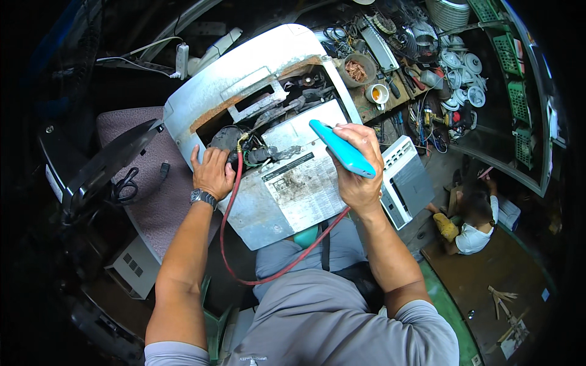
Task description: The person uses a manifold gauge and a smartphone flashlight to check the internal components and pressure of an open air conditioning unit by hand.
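Note:
My right hand (360,171) grips a slim turquoise phone-like device (332,143), tilted above the white metal appliance (249,56) lying open in front of me. My left hand (212,171) lies on the appliance's left part, fingers apart and bent slightly, beside a red hose (239,165) with a brass fitting. The hose loops down between my arms. Inside the rust-edged opening are dark, dirty parts (299,91). A stained label (305,189) covers part of the lower metal panel.
A workbench (372,107) at upper right holds tools, wires, a mug and a copper-filled bucket. A grey-white unit (409,189) stands right of the appliance. A seated person (473,235) is at lower right. A pink padded surface (140,201) and power strip (182,60) are left.

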### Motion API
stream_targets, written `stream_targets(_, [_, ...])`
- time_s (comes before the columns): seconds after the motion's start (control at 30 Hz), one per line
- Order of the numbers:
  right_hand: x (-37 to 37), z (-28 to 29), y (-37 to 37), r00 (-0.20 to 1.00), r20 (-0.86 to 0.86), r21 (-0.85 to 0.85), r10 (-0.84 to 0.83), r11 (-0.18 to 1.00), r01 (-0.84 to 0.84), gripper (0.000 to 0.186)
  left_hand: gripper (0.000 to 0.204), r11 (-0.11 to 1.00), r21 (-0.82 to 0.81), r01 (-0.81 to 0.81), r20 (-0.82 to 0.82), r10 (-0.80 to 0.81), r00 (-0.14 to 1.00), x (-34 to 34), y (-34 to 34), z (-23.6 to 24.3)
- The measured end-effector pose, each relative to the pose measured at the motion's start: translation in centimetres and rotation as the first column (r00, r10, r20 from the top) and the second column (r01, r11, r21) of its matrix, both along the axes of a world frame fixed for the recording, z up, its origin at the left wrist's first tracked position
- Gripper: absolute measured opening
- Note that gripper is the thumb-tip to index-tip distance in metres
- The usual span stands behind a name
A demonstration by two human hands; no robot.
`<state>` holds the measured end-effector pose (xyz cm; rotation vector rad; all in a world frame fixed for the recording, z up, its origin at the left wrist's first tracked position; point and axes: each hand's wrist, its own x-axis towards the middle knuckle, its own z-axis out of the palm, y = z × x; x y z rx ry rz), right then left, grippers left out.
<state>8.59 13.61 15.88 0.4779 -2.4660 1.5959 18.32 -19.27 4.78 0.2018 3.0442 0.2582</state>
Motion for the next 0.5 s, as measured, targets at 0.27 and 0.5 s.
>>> stream_targets(0.27, [0.3, 0.1, -1.5, 0.998, 0.013, -0.011, 0.068, 0.998, -0.068, 0.051, 0.035, 1.0, 0.009, -0.006, -0.001, 0.006, 1.0, -0.1, -0.1, 0.1])
stream_targets(0.5, [1.0, -0.1, -2.8, 0.992, 0.046, -0.023, 0.114, 0.993, -0.113, 0.051, 0.036, 1.0, 0.005, 0.001, -0.011, -0.001, 1.0, 0.0, -0.2, -0.2])
